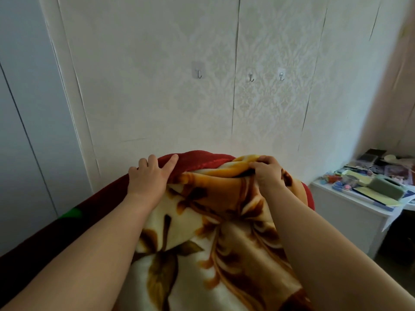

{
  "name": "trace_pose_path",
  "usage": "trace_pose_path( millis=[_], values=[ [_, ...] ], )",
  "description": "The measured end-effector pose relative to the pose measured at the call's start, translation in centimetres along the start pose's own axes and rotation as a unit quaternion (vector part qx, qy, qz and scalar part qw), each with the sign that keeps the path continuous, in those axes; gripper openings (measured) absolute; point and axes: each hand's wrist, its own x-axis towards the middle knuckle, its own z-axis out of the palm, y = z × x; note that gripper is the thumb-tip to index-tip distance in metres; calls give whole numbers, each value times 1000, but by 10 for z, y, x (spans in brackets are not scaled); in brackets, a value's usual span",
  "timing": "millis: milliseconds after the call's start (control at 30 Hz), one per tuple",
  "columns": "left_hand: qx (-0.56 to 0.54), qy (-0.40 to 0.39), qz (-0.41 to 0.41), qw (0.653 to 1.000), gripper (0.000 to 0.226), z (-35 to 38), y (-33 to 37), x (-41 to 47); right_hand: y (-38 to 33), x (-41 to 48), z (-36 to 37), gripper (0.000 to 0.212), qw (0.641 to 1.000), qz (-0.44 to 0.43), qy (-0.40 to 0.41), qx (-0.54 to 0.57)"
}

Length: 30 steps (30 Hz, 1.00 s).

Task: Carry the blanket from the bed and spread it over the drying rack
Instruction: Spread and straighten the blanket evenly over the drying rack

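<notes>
Spreading the blanket (202, 232), I press my left hand (148, 178) flat; my right hand (268, 176) grips a fold not yet smoothed.

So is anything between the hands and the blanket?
No. Both hands are on the fleecy red-edged floral blanket: the left hand rests on its red edge, and the right hand pinches a yellow fold.
</notes>
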Motion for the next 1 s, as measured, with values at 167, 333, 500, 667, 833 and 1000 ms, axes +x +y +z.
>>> trace_pose_path(
  millis=[167, 333, 500, 667, 833, 1000],
  values=[
    [-8, 1, 10, 1000, 71, 35, 3, 31, 21, 31, 24, 26, 999, -18, -14, -46],
    [-10, -107, 9, 994, 73, 100, 18, 12, 64, 38, 34, 58, 959, 40, -156, -234],
    [6, -180, 41, 983, 66, 134, 32, -2, 90, 27, 35, 63, 924, 97, -193, -315],
    [6, -187, 26, 982, 74, 127, 37, -7, 93, 25, 35, 64, 915, 83, -184, -349],
    [3, -176, 15, 984, 82, 115, 27, -29, 85, 3, 29, 64, 905, 63, -204, -367],
    [-9, -168, -27, 985, 75, 81, 10, -76, 67, -43, 17, 60, 910, 55, -225, -344]
  ],
)
